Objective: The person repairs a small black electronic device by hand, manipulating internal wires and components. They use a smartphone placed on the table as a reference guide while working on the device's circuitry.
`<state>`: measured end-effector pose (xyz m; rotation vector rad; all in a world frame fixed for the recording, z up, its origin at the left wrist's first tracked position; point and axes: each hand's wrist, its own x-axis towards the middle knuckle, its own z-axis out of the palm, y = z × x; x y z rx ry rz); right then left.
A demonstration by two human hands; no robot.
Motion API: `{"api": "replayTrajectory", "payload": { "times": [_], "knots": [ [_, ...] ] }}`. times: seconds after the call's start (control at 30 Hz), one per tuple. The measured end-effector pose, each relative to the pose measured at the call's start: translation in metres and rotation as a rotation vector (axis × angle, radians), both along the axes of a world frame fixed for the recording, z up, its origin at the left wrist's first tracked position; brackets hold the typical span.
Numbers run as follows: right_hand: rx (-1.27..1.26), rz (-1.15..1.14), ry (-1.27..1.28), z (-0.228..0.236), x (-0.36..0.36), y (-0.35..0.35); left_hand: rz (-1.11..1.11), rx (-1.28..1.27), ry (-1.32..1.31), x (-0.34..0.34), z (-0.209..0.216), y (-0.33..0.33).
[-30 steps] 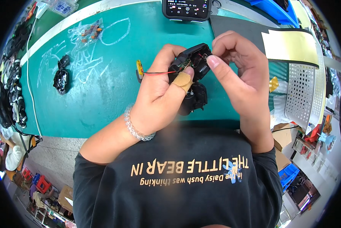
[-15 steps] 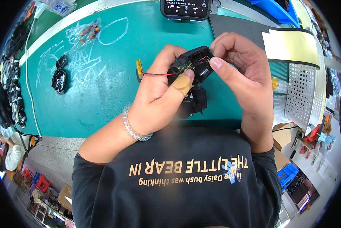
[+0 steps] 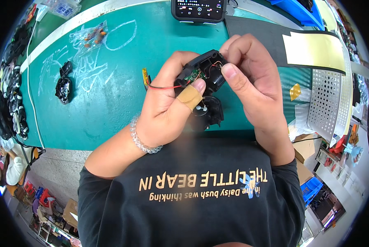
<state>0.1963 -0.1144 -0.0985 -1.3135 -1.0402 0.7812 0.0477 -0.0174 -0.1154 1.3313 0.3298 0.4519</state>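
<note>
My left hand [image 3: 162,109], with a tan bandage [image 3: 189,98] round its thumb, grips an opened black plastic housing [image 3: 201,61]. Inside the housing are a green circuit board [image 3: 190,78] and thin wires. Red and black leads [image 3: 164,87] run out past the left fingers to a small yellow-taped piece [image 3: 145,75]. My right hand [image 3: 256,76] is closed, thumb and fingers pinching the housing's right edge; anything small between the fingertips is hidden. Just below sits another black shell part [image 3: 212,112] with white spots; whether it is joined to the housing, I cannot tell.
On the green mat [image 3: 123,107] at left lies a second black shell assembly [image 3: 63,84], with a clear bag of orange parts [image 3: 95,37] beyond it. A phone [image 3: 199,10] stands at the far edge. A perforated white tray [image 3: 326,103] and yellow sheet [image 3: 312,49] are at right.
Both hands have shifted slightly left with the housing, and it has tilted a little. The right thumb still presses at its edge. A small yellow piece beside the tray is now more exposed.
</note>
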Motion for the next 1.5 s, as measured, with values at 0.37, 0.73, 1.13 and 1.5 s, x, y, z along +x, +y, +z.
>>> {"api": "replayTrajectory", "payload": {
  "times": [0.37,0.73,1.13,1.5],
  "knots": [
    [0.193,0.104,-0.216,0.005,-0.005,-0.001,-0.037,0.303,-0.168,-0.007,0.002,0.002],
    [0.293,0.057,-0.345,0.014,-0.006,-0.003,0.037,0.58,-0.298,-0.008,-0.002,0.001],
    [0.244,-0.162,-0.653,-0.012,0.002,0.016,0.29,-0.153,-0.103,0.011,-0.013,-0.037],
    [0.023,-0.109,-0.588,-0.019,0.002,0.016,0.243,-0.155,0.004,0.011,-0.018,-0.029]
  ]
}}
